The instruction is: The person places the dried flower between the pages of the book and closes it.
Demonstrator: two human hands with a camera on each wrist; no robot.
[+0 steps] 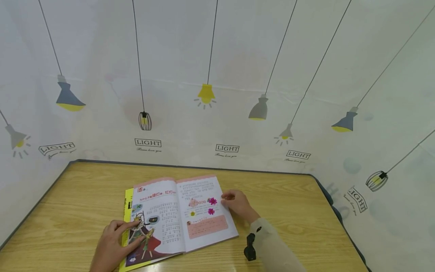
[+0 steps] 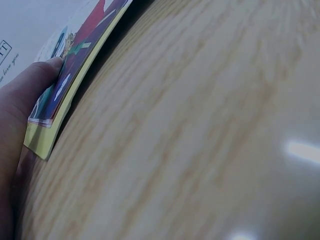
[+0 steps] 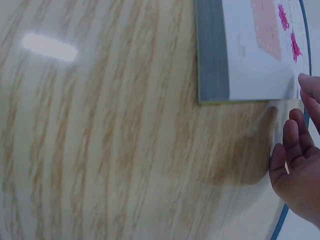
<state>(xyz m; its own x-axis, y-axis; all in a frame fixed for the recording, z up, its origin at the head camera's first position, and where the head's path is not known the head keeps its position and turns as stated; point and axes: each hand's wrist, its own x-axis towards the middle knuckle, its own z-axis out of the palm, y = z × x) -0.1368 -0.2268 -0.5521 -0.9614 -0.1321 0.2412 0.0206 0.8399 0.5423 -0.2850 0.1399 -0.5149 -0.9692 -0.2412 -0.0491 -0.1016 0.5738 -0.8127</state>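
Observation:
An open illustrated book [image 1: 204,240] lies on the wooden table, with a yellow cover [image 1: 126,215] showing along its left side. My left hand [image 1: 110,243] rests on the left page, thumb and forefinger spread over the drawing of figures. In the left wrist view, the thumb [image 2: 42,75] presses on that picture close to the yellow border. At the right page's outer edge is my right hand [image 1: 238,204], its fingertips right at the paper beside the pink flowers [image 1: 212,201]. The right wrist view shows the hand [image 3: 300,165] with loosely bent fingers next to the thick page block [image 3: 212,55].
The wooden table [image 1: 278,200] extends around the book to a dark edge. Behind it stands a pale wall covering [image 1: 183,124] printed with hanging lamps and the word LIGHT. A black device [image 1: 250,247] sits at the right wrist by the light sleeve [image 1: 275,245].

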